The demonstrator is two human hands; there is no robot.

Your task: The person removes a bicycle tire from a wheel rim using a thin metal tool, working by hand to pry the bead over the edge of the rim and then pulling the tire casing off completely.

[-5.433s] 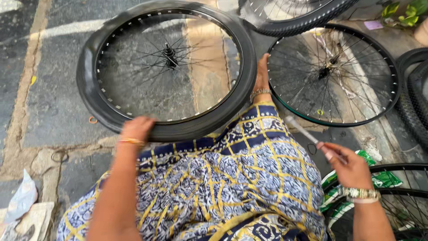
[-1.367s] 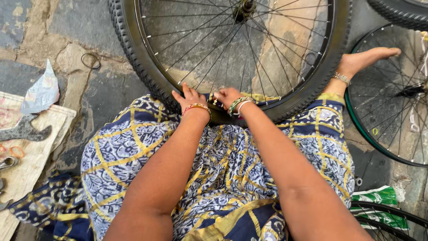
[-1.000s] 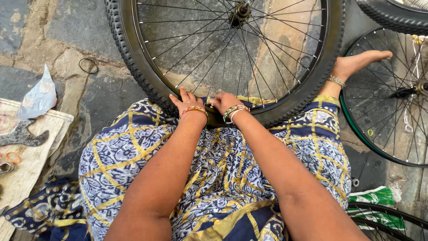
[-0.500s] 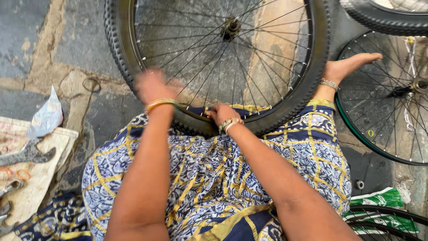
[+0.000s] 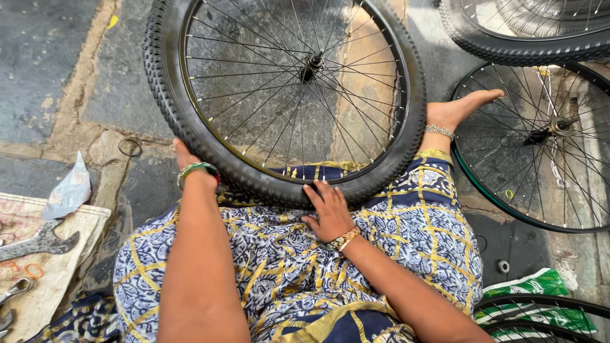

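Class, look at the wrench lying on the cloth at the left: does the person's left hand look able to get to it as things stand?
Probably yes. The left hand grips the tyre at its left side, and the wrench lies on the cloth beside that same side of the lap. Only bare pavement lies between them, though the hand would need to let go first.

Pavement cycle-repair spot: bicycle wheels (image 5: 534, 146), spanners (image 5: 38, 241) on stone ground.
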